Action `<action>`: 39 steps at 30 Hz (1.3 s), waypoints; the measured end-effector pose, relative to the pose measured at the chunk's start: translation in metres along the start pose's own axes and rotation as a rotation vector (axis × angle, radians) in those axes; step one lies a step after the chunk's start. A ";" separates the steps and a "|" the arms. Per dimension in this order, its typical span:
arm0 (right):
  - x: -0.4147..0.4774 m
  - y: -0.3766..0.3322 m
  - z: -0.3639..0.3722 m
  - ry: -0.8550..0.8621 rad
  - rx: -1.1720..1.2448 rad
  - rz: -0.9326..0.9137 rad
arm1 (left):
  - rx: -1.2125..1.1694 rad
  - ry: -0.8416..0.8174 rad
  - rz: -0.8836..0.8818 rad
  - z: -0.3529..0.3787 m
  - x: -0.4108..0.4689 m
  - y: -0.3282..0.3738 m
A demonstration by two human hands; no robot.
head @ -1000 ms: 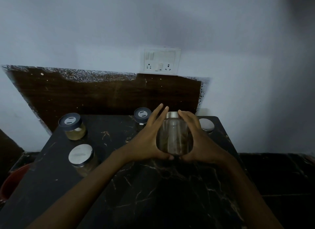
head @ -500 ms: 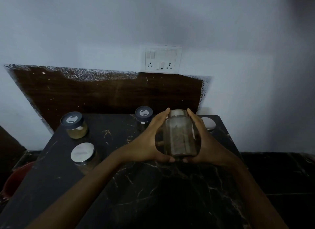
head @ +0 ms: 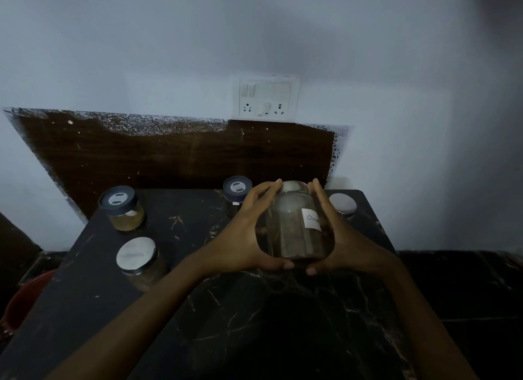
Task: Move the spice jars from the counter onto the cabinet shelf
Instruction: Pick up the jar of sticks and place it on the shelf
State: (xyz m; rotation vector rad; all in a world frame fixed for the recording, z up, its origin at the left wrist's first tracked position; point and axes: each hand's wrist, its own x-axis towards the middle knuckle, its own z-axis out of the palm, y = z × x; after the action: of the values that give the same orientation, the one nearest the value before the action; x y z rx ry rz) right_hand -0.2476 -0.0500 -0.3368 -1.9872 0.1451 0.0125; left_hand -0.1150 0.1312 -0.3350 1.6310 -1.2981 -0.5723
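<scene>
A clear glass spice jar (head: 294, 226) with a silver lid and a white handwritten label is held between both hands, lifted just above the black marble counter (head: 198, 309). My left hand (head: 243, 235) cups its left side and my right hand (head: 339, 238) cups its right side, thumbs underneath. On the counter stand other jars: a dark-lidded jar (head: 121, 209) with yellowish contents at the back left, a silver-lidded jar (head: 138, 260) in front of it, a dark-lidded jar (head: 237, 190) behind my left hand, and a silver-lidded jar (head: 343, 204) at the back right.
A dark wooden board (head: 169, 158) leans against the pale wall behind the counter. A white switch and socket plate (head: 264, 99) is on the wall above it. A reddish tub (head: 25, 297) sits low at the left. No cabinet shelf shows.
Both hands closed fully round the glass jar and raised it slightly off the counter, turning it so the white label now faces me.
</scene>
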 end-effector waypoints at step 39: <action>-0.015 -0.060 -0.013 0.058 -0.006 -0.158 | 0.176 0.021 0.104 -0.031 -0.007 0.039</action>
State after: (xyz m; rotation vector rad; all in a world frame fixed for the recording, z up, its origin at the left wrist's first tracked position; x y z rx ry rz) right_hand -0.2569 -0.0364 -0.2755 -2.0013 0.0249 -0.1471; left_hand -0.1111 0.1496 -0.2882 1.6944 -1.4422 -0.3858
